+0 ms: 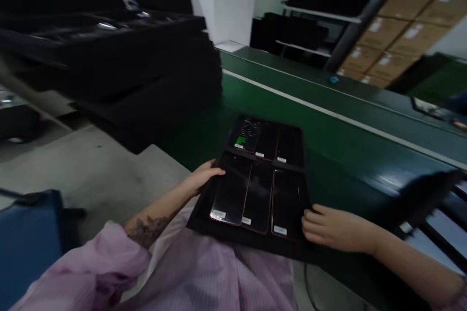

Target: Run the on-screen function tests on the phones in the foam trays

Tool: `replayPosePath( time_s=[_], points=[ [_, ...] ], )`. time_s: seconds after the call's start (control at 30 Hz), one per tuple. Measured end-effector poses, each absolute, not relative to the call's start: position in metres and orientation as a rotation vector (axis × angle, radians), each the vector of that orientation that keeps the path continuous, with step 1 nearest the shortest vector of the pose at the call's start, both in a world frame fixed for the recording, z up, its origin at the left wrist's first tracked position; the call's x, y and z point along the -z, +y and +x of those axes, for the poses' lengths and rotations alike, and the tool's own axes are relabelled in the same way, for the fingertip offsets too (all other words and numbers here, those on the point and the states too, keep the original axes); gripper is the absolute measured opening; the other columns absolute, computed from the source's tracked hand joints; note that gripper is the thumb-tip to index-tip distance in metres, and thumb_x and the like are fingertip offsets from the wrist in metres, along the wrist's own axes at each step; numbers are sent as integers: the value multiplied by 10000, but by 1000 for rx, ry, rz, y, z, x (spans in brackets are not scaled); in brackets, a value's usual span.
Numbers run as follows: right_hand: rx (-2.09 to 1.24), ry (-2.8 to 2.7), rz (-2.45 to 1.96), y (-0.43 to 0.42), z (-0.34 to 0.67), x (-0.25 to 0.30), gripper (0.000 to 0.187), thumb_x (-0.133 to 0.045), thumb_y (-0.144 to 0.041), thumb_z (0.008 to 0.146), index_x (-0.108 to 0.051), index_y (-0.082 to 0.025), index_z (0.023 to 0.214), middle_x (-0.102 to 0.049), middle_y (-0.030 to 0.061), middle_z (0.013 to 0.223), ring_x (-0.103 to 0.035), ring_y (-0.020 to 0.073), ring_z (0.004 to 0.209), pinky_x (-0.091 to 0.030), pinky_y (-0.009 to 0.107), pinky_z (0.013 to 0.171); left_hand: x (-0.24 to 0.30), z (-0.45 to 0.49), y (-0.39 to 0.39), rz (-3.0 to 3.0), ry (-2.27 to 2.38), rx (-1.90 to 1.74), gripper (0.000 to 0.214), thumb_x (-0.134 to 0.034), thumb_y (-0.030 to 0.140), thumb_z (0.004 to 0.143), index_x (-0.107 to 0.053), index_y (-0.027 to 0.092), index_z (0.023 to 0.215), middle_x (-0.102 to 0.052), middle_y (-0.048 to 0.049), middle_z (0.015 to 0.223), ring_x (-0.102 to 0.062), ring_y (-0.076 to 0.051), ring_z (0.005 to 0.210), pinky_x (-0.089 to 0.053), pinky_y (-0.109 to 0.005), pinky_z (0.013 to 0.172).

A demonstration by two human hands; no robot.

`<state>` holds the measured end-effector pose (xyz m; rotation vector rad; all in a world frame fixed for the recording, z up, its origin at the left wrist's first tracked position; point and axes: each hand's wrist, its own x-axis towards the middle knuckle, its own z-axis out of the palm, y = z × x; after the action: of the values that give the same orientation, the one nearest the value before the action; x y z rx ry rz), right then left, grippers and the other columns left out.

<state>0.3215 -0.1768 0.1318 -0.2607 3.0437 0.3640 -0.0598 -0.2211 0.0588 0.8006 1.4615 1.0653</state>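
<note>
A black tray lies at the near edge of the green work surface, close to my body. In it several smartphones lie face up in two rows, each with a small white label at its lower end. At the far left of the tray, one phone has a lit screen with text and a green patch; the others look dark. My left hand grips the tray's left side, thumb over the rim. On the right side my right hand holds the tray with its fingers curled at the edge.
A tall stack of black trays stands on the left. The green conveyor-like bench runs away to the right. Cardboard boxes and a shelf rack stand behind it. At right is a blurred black rack-like object; a blue object is lower left.
</note>
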Motion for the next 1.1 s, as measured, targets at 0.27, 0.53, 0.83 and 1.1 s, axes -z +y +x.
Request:
replayPosePath(
  time_s=[0.27, 0.53, 0.83, 1.1],
  points=[
    [-236, 2643, 1212, -213, 344, -121, 269, -598, 16, 812, -743, -192, 901, -720, 153, 907, -648, 292, 898, -494, 372, 651, -74, 21, -128, 1374, 1585, -888, 860, -771, 403, 758, -484, 205, 1545, -423, -158, 1678, -362, -324, 1627, -308, -511, 1398],
    [-60, 2535, 1921, -170, 270, -94, 414, -541, -233, 997, -684, -147, 1376, -610, 240, 1526, -500, 431, 1484, -601, 605, 1048, -93, 71, -119, 1858, 1724, -373, 901, -860, 379, 738, -516, 298, 1567, -230, -147, 1792, -103, -529, 1669, -199, -825, 1308],
    [334, 2521, 2138, -127, 253, -78, 542, -581, -390, 1022, -608, -90, 1473, -409, 229, 1730, -271, 456, 1660, -423, 717, 1252, -80, 58, -100, 2181, 1753, -170, 775, -685, 327, 865, -462, 228, 1601, -267, -181, 1773, -236, -428, 1660, -406, -741, 1271],
    [253, 2442, 2419, -159, 239, -63, 558, -587, -394, 1006, -568, -150, 1507, -405, 194, 1734, -259, 474, 1652, -371, 803, 1231, -62, 47, -100, 2300, 1726, -298, 763, -661, 373, 879, -477, 195, 1597, -268, -222, 1760, -235, -481, 1662, -412, -742, 1269]
  ],
)
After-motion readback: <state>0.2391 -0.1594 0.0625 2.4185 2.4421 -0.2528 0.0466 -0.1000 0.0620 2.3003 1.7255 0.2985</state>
